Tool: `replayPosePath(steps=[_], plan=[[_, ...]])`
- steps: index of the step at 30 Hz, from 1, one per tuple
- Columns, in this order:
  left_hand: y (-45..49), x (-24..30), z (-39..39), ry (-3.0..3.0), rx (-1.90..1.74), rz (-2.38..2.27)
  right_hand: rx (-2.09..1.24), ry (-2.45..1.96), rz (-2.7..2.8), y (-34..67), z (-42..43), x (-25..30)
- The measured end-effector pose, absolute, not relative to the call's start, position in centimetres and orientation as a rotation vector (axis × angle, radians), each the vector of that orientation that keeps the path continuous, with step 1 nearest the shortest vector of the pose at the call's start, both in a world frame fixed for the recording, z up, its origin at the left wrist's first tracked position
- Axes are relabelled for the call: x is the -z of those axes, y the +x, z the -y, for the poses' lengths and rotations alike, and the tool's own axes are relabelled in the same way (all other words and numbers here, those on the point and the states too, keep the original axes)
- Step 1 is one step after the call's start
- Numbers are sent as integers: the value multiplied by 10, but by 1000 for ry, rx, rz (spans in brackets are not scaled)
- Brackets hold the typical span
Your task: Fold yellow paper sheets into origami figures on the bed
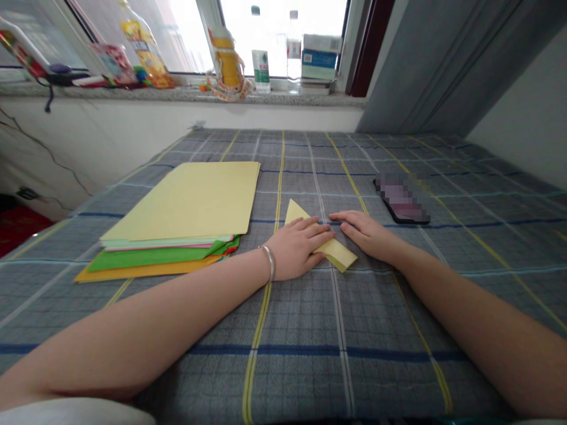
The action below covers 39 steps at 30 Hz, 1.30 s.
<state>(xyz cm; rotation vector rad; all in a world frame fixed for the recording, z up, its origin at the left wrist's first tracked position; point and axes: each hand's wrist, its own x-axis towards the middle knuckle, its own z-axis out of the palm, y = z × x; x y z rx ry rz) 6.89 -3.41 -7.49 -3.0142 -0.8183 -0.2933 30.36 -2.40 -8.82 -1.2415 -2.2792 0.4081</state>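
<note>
head view: we see the left hand (299, 245) lying flat and open on a folded yellow paper (341, 255) in the middle of the frame, fingers together, not gripping anything. we think it presses down so the fold keeps flat and the paper does not slide on the soft checked cloth (310, 336). the right hand (367, 235) is open too, palm down just right of the paper, with its fingertips at the paper's edge, likely to hold that side steady. one yellow corner pokes out above the left hand. a stack of coloured sheets (186, 203) lies left of centre, near enough to reach yet clear of the hands. a dark phone (402, 198) rests right of centre, out of the way. bottles (228, 59) stand on the window sill at the top.
</note>
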Motion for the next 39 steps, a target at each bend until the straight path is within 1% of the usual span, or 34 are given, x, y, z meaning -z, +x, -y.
replayPosePath(steps=[4, 8, 14, 20, 24, 31, 39], plan=[[68, 77, 31, -2907, 311, 1025, -449, -1263, 2270, 305, 30, 81], [67, 78, 27, -2816, 377, 1173, -346, -1222, 2386, 306, 38, 73], [67, 80, 21, -2948, 409, 1070, -190, -1132, 2533, 300, 45, 68], [68, 79, 20, -3010, 512, 994, 97, -1205, 2563, 290, 54, 63], [67, 81, 19, -3041, 582, 1003, 213, -1173, 2555, 286, 56, 64], [66, 82, 17, -3068, 612, 1004, 239, -1152, 2556, 279, 51, 71], [64, 80, 17, -3139, 652, 967, 190, -1187, 2522, 278, 50, 74]])
